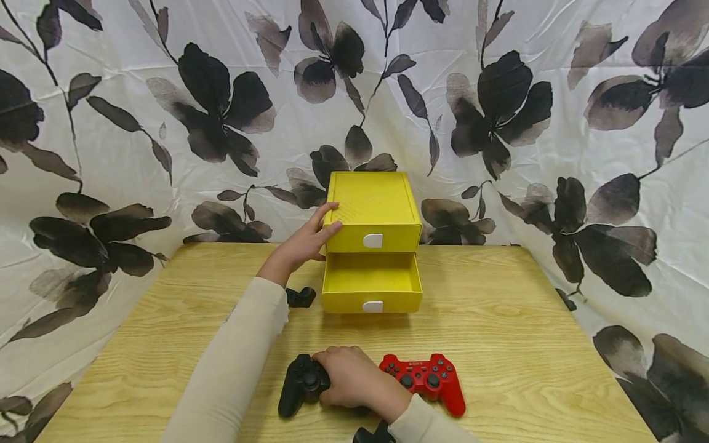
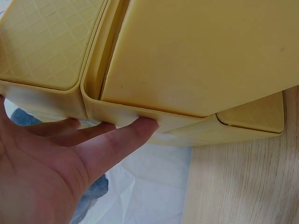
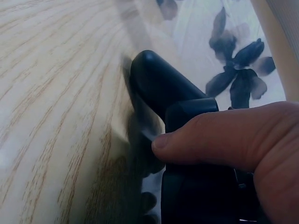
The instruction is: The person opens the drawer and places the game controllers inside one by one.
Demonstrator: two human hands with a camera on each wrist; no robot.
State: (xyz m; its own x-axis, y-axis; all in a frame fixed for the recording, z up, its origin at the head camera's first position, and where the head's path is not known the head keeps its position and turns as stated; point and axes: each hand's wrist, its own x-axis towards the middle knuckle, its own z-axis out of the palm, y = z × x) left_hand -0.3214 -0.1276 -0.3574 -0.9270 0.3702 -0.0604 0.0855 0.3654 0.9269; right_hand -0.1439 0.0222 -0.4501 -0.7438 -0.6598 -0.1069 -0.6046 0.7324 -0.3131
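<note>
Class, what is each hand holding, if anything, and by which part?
The right hand grips a black game controller by its middle; the left hand only touches the side of the yellow drawer unit.

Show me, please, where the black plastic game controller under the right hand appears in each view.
Head: low, slightly left of centre; the right hand grips the black plastic game controller.
Left wrist: not in this picture.
Right wrist: from the middle down to the bottom edge, partly behind the thumb.
Shared landmark: the pale wood-grain tabletop, in all three views.
</note>
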